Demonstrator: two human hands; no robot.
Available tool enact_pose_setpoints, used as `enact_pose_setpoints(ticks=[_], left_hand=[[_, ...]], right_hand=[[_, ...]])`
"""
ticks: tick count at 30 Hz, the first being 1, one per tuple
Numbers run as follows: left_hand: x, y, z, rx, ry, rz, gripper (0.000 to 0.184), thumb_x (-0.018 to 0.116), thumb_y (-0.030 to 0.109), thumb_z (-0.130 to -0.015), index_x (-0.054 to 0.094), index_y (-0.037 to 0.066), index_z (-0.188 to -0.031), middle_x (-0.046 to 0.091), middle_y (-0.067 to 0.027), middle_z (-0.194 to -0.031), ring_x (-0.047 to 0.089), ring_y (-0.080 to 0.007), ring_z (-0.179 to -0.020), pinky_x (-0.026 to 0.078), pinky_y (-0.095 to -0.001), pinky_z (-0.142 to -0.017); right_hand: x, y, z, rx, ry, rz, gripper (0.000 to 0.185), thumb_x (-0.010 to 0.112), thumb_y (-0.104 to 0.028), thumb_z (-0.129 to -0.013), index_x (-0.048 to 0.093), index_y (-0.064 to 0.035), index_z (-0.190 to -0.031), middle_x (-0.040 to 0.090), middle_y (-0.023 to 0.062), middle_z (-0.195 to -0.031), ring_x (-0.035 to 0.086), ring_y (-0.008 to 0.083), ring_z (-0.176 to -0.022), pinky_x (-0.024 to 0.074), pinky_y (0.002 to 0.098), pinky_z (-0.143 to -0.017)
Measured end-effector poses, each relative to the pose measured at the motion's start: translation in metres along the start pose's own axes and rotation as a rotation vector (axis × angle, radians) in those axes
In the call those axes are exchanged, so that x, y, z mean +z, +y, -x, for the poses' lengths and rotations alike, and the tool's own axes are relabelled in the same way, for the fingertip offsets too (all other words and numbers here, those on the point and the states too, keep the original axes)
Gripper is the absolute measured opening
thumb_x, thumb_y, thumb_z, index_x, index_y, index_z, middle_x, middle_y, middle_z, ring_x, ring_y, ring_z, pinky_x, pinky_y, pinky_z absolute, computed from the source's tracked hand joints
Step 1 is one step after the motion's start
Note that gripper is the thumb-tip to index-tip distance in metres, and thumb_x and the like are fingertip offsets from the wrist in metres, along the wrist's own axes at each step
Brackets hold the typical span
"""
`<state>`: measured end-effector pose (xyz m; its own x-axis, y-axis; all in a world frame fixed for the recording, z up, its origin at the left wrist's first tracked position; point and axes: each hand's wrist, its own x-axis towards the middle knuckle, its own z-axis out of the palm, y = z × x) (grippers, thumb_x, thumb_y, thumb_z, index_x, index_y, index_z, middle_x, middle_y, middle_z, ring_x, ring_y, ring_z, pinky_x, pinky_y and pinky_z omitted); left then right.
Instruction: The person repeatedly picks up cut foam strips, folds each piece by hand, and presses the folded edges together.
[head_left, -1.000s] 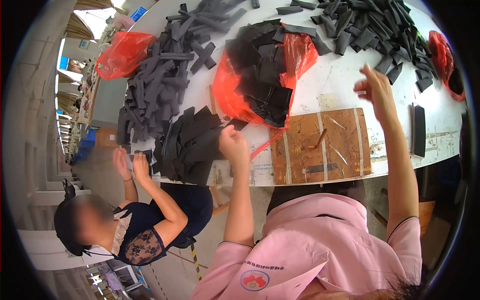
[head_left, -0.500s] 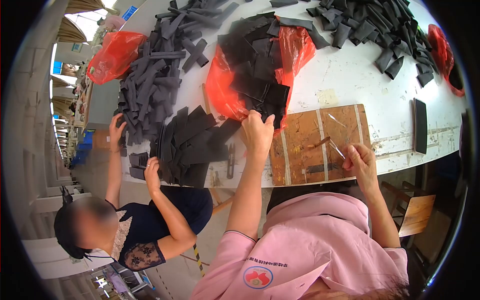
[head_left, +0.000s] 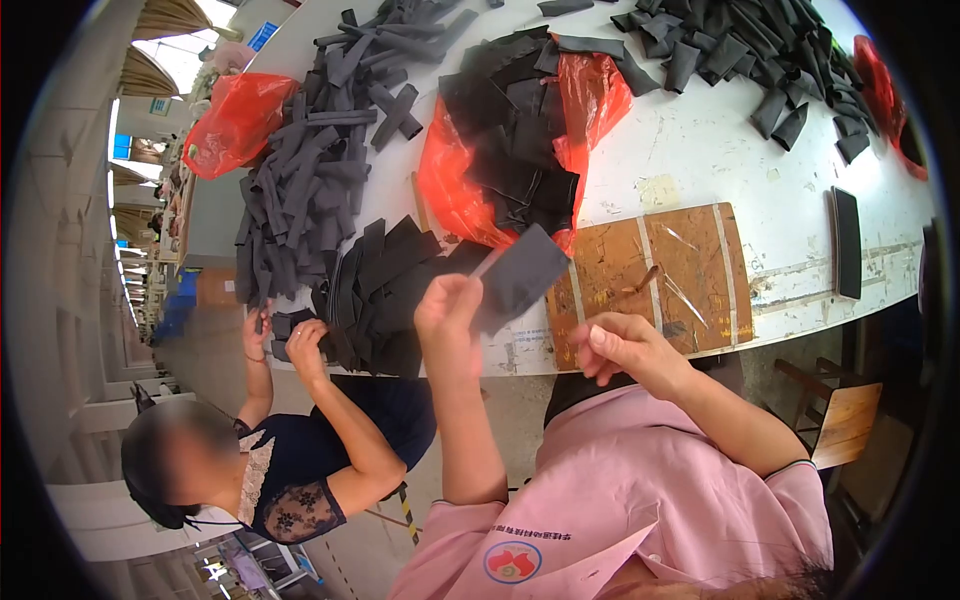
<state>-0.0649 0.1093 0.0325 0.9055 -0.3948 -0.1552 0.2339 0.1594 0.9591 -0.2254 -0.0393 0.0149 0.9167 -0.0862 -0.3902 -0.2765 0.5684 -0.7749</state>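
With the left hand [head_left: 450, 305] clenched on the near end of a dark fabric piece [head_left: 524, 276], the piece is held above the counter [head_left: 620, 190], between the flat dark stack [head_left: 385, 290] and the wooden board [head_left: 690, 290]. The right hand [head_left: 625, 352] is partly curled at the board's near edge; whether it grips anything cannot be told. Beyond the board and piece, the red bag [head_left: 450, 185] contains black pieces [head_left: 520, 130].

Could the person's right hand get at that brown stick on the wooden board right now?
Probably yes: the right hand looks empty and close, and nothing seems to cover the brown stick on the board.
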Motion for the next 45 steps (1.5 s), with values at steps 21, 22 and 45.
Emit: enact_pose_setpoints(ticks=[21,22,45], left_hand=[[0.082,-0.012,0.085,0.038,-0.098,-0.362,0.01,0.063,0.008,-0.081,0.057,0.0,-0.077,0.054,0.0023,-0.068,0.045,-0.0019,-0.059,0.034,-0.0159,-0.053],[0.084,-0.012,0.085,0.002,-0.102,-0.354,0.01,0.063,0.007,-0.08,0.057,0.0,-0.077,0.055,0.0022,-0.067,0.045,-0.0018,-0.059,0.034,-0.016,-0.053],[0.087,-0.057,0.087,0.373,0.009,-0.48,0.016,0.056,-0.011,-0.075,0.052,0.0,-0.087,0.059,-0.0053,-0.071,0.049,-0.0021,-0.053,0.038,-0.0157,-0.046]], right_hand=[[0.007,0.01,0.005,-0.652,0.653,0.938,0.019,0.071,-0.008,-0.059,0.052,-0.0031,-0.061,0.051,0.0098,-0.061,0.053,0.0276,-0.055,0.0412,0.0358,-0.047],[0.006,0.011,0.006,-0.655,0.658,0.985,0.019,0.07,-0.008,-0.059,0.052,-0.0037,-0.061,0.051,0.0096,-0.062,0.053,0.0279,-0.056,0.0415,0.0364,-0.047],[-0.009,0.007,0.021,-0.706,0.534,1.12,0.009,0.062,-0.001,-0.067,0.059,-0.0017,-0.075,0.055,0.0109,-0.072,0.057,0.0289,-0.064,0.0485,0.0369,-0.056]])
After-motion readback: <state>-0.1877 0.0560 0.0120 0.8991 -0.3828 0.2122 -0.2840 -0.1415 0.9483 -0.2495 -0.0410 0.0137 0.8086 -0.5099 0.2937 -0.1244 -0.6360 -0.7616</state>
